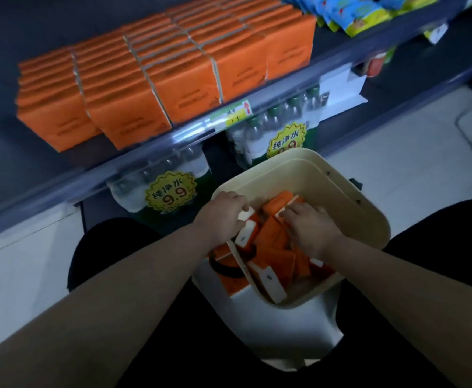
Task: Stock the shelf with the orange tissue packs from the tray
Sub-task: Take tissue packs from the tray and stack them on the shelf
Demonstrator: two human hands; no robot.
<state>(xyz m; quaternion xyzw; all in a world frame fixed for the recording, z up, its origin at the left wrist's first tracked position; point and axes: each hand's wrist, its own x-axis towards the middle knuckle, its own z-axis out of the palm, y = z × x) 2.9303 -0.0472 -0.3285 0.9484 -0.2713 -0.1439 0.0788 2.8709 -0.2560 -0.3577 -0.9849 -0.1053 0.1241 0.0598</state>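
A cream plastic tray with deep walls (293,166) sits low in front of the person, between two dark-clothed knees, on a white support (299,334) whose kind I cannot tell. Inside it lies a loose heap of orange tissue packs (274,247) with white ends, tilted and overlapping at many angles. Both bare forearms reach down into the tray. The left hand (223,215) is at the tray's left side, its grip closed, fingers curled round the top of a white-ended orange pack (246,233) that stands nearly upright against the heap. The right hand (311,228) is over the middle of the heap, knuckles up, its grip also closed: the fingers bend down over the white edge of an upper orange pack (278,204) near the tray's far side. Above and beyond the tray runs a dark grey shop shelf (150,152) with a clear price rail, and on it stand stocked rows of orange packs (156,68), upright, pressed together, filling most of its width. A yellow and white price tag (233,114) with a red arrow is clipped to the rail. Under the shelf stand shrink-wrapped bundles of water bottles (156,183) bearing yellow starburst labels. At the upper right, blurred, lie blue and yellow bags (352,12).
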